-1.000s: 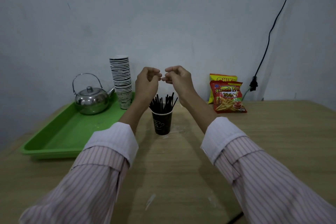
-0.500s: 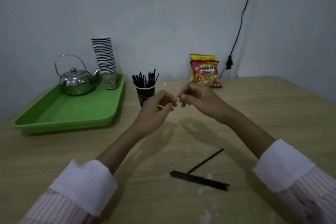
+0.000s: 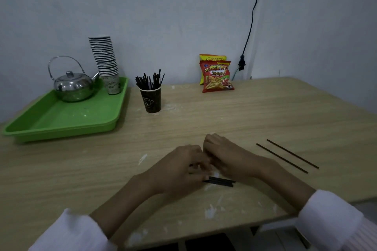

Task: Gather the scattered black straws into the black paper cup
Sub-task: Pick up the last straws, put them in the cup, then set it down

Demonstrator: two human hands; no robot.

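Note:
The black paper cup (image 3: 151, 101) stands upright at the back of the wooden table, holding several black straws (image 3: 150, 80). A small bundle of black straws (image 3: 222, 182) lies flat on the table near the front. My left hand (image 3: 182, 169) is down on the bundle's left end with its fingers curled over it. My right hand (image 3: 226, 157) rests just behind the bundle, touching the left hand; its fingertips are hidden. Two more loose black straws (image 3: 282, 158) lie side by side to the right, apart from both hands.
A green tray (image 3: 61, 120) at the back left carries a steel kettle (image 3: 73, 85) and a stack of paper cups (image 3: 105, 61). Two snack bags (image 3: 217, 75) lean on the wall. A black cable (image 3: 250, 32) hangs down. The table's front edge (image 3: 224, 228) is close.
Both hands came down from in front of the cup to the straw bundle on the table. The view tilted down, so the two straws at the right now show.

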